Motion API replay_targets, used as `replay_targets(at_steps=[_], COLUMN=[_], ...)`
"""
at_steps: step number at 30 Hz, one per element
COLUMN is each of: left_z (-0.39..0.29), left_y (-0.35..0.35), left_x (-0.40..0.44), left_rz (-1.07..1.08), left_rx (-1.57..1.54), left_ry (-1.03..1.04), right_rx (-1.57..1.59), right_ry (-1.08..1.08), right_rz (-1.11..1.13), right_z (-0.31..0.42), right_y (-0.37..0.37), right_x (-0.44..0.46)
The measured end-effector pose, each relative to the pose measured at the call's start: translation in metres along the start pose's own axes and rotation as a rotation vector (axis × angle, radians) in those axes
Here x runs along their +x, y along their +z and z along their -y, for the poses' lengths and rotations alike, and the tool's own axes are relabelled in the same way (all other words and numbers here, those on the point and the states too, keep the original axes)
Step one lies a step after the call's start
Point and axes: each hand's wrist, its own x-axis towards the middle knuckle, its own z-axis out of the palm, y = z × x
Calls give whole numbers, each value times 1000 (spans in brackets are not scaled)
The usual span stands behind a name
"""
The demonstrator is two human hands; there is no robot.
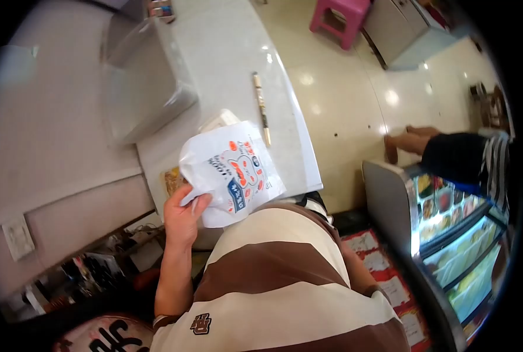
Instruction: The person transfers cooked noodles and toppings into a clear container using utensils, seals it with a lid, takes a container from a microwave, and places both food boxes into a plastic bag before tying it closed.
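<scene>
My left hand [185, 214] pinches the lower left edge of a white plastic bag [217, 188] between thumb and fingers. The bag carries orange and blue print and hangs over the near part of a white table [223, 50]. A small white object [219, 120] shows partly from behind the bag's top. Left of the bag, a yellowish packet [171, 180] is partly covered. A pen-like stick [261, 108] lies on the table to the right. Only the right forearm [358, 267] is visible beside my striped shirt; the right hand is hidden.
A clear plastic bin [150, 76] stands against the wall at left. A pink stool [341, 20] is on the tiled floor. To the right, a person in dark shorts [455, 155] is by a lit display case [449, 234]. Cluttered shelves [103, 264] sit at lower left.
</scene>
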Motion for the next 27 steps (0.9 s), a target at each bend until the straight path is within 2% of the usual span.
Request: replay_targets(at_steps=[2, 5, 7, 9, 11, 12, 14, 16, 18, 19, 21, 22, 23, 25, 27], left_z=[8, 8, 1, -6, -20, -21, -22, -17, -8, -9, -13, -15, -11, 4, 12], left_y=[-8, -7, -2, -2, -5, -6, -19, -29, -36, -37, -31, -32, -34, -41, -47], left_x=[4, 2, -2, -3, -3, -3, -1, 0, 1, 0, -3, -5, -5, 0, 3], left_rz=[90, 203, 313, 482, 599, 609, 604, 570, 504, 398, 194, 198, 262, 400, 530], left_rx=[-113, -100, -94, -49, -3, 25, 53, 16, -80, -155, -306, -401, -381, -336, -86], left_ry=[-8, 24, 79, 151, 145, 195, 188, 232, 330, 277, 165, 76, 47, -8, -67], right_rx=[-63, 305, 402, 404, -41, -93, -220, -376, -314, -282, -71, -7, 60, -39, -143], right_ry=[-210, -633, -843, -1240, -1620, -1679, -1690, -1590, -1346, -1221, -1279, -1282, -1285, -1397, -1521], right_rz=[-236, -450, -267, -40, -67, 51, 282, 492, 555, 580, 463, 416, 366, 203, 68], right_z=[48, 189, 280, 350, 408, 427, 455, 472, 475, 475, 474, 474, 475, 475, 471], right_y=[-63, -129, -143, -129, -109, -96, -79, -69, -69, -67, -62, -63, -64, -65, -67], right_x=[2, -61, -113, -146, -188, -198, -214, -228, -231, -233, -246, -250, -251, -251, -253])
